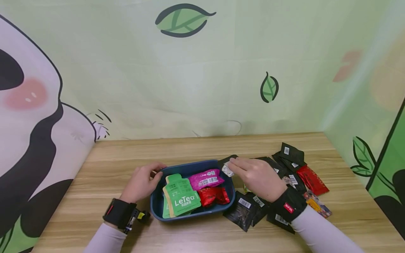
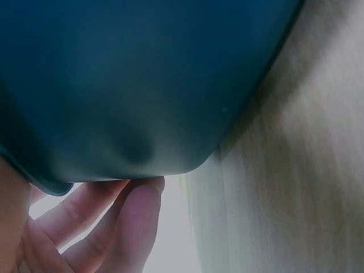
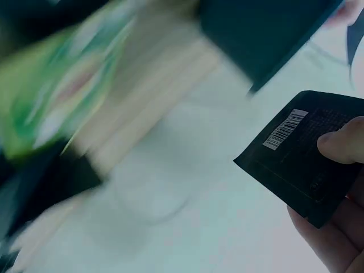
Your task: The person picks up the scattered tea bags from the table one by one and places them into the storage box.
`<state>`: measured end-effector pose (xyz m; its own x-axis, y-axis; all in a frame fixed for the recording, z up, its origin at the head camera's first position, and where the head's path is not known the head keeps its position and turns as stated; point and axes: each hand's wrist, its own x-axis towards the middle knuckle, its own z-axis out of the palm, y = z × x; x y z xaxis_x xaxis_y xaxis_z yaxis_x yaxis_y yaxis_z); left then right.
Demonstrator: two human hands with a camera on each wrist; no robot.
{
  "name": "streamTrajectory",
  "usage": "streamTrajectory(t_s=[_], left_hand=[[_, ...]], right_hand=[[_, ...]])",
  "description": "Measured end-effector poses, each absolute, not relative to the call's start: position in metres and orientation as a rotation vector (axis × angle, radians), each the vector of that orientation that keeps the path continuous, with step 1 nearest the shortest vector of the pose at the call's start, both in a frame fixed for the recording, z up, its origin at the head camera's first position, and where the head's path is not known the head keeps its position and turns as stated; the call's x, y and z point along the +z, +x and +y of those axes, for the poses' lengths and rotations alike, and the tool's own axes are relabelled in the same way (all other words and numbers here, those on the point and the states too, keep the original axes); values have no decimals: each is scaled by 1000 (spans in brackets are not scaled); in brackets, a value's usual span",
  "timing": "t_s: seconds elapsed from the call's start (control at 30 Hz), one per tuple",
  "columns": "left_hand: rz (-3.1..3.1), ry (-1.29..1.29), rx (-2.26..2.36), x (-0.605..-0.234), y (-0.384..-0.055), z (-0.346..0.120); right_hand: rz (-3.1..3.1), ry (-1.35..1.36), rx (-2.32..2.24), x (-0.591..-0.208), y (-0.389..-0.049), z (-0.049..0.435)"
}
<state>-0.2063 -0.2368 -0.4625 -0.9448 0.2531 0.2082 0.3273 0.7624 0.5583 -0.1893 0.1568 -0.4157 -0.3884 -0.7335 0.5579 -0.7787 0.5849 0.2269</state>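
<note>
A dark blue plastic basket (image 1: 193,215) stands on the table, holding green LeTea pouches (image 1: 181,196), a pink packet (image 1: 207,179) and a red packet (image 1: 213,196). My left hand (image 1: 140,181) grips the basket's far left corner; in the left wrist view its fingers (image 2: 136,222) curl against the basket's outer wall (image 2: 142,102). At the far right corner, my right hand (image 1: 259,175) pinches a small flat black packet (image 3: 301,153), printed with a white barcode. The thumb lies on its face in the right wrist view. In the head view the hand covers part of it.
To the right of the basket lies a loose heap of black packets (image 1: 242,211) with white barcode labels. Among them are a red packet (image 1: 313,180) and a colourful printed packet (image 1: 316,203). A printed cloth backdrop (image 1: 196,84) rises behind the table (image 1: 120,151).
</note>
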Motion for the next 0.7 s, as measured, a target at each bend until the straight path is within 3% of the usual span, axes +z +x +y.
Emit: streamTrajectory(t_s=[0.37,0.7], left_hand=[[-2841,-467,-946,-462,-206,-236],[-2847,-461,-955,-460,-206,-236]], right_hand=[[-2194,1331,122,-432,-173,101],[-2453,1328,390,-435,-162,90]])
